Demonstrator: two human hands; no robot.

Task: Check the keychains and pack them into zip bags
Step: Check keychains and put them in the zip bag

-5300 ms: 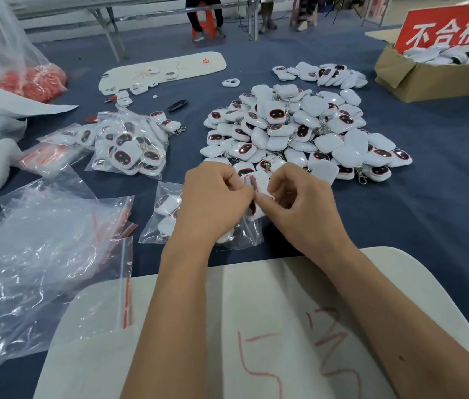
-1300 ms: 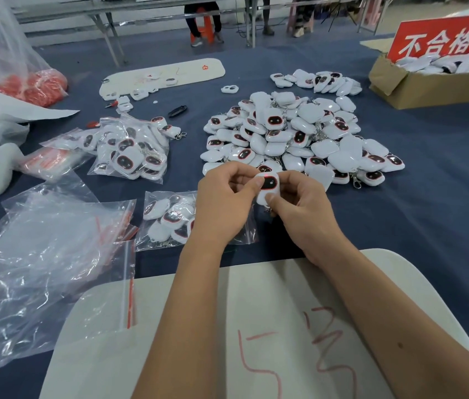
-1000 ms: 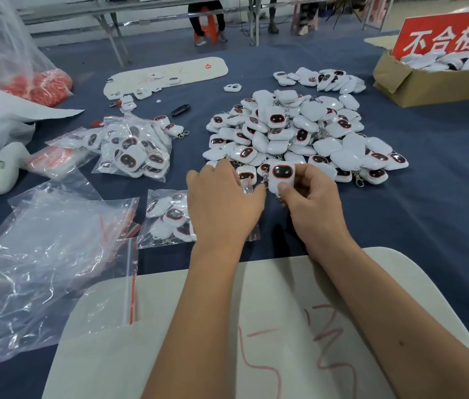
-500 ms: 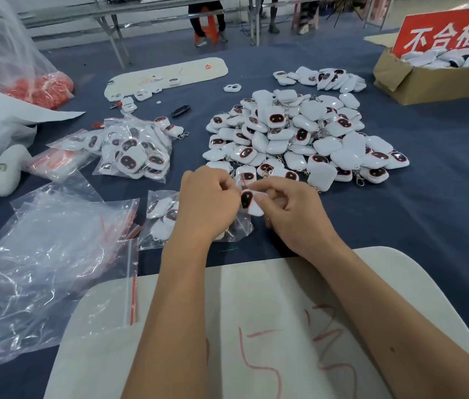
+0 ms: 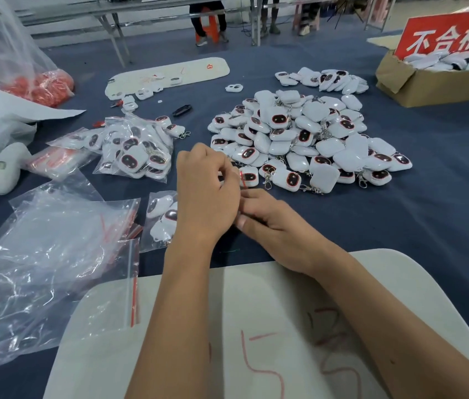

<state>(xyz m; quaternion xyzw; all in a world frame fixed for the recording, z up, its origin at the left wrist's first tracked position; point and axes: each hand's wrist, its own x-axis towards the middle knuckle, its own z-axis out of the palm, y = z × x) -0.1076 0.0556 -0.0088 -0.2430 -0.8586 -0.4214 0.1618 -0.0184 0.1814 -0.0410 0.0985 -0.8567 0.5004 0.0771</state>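
Keychains (image 5: 299, 139) lie heaped beyond the zip bag (image 5: 160, 218); left hand (image 5: 206, 194) pinches its red-striped mouth, right hand (image 5: 270, 223) fingers reach in, their grip hidden

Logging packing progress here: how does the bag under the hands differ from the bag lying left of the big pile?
The near bag holds only a few keychains and lies flat; the far bag is stuffed and bulging. The left hand covers the near bag's right end; the far bag lies untouched. Both are clear plastic holding white keychains.
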